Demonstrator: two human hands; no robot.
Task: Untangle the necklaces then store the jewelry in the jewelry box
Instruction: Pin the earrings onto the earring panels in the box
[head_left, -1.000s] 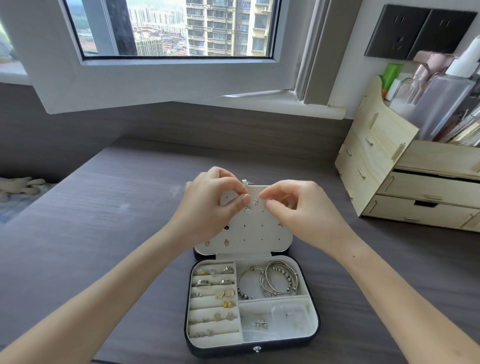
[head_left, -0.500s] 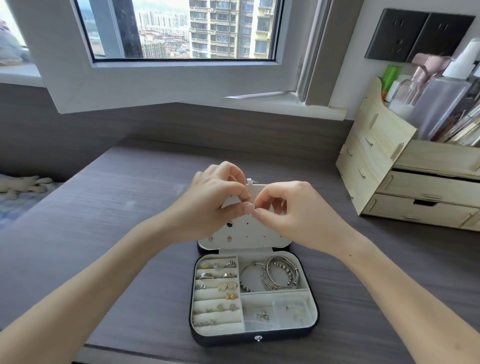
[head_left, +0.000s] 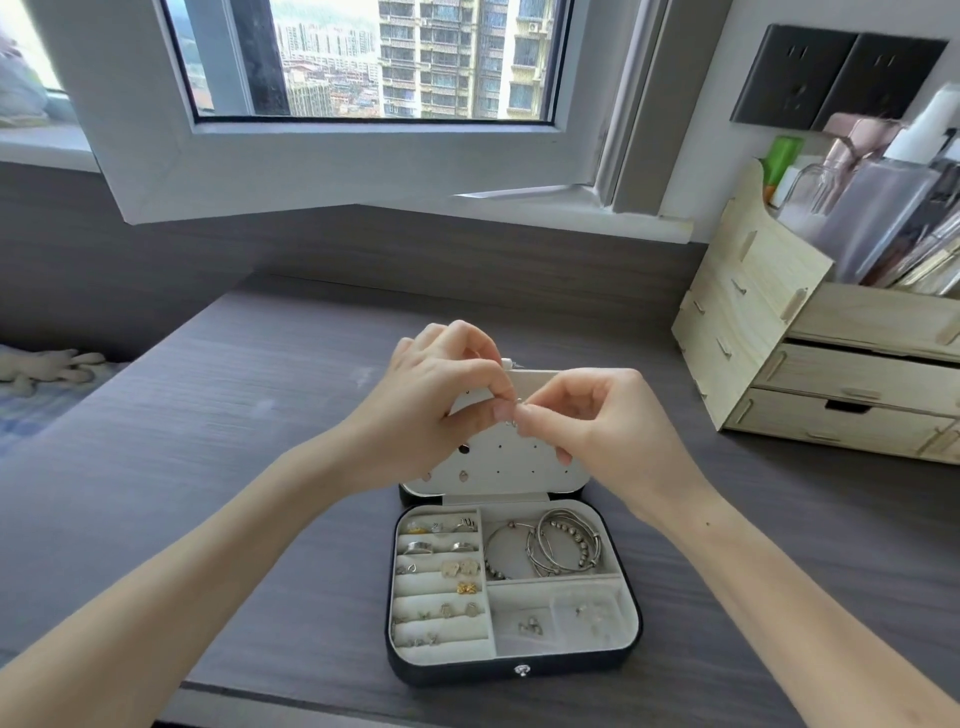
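A black jewelry box (head_left: 566, 666) lies open on the desk, its white lid (head_left: 524, 462) standing up behind it. Rings and small earrings (head_left: 441, 569) fill the left slots, and silver bangles (head_left: 550, 545) lie in the upper right compartment. My left hand (head_left: 436, 410) and my right hand (head_left: 597, 421) meet in front of the lid. Both pinch one tiny silver piece (head_left: 516, 413) between thumb and fingertips. What exactly that piece is stays too small to tell. A few studs sit in the lid's holes.
A wooden drawer organizer (head_left: 810, 364) with bottles stands at the right. The open window sash (head_left: 332, 156) hangs over the desk's back. A soft toy (head_left: 47, 366) lies on the bed at the left. The desk's front edge runs just under the box.
My two hands have come together from slightly apart and now pinch the same small piece at the lid. The view has shifted a little, with the box lower in the frame.
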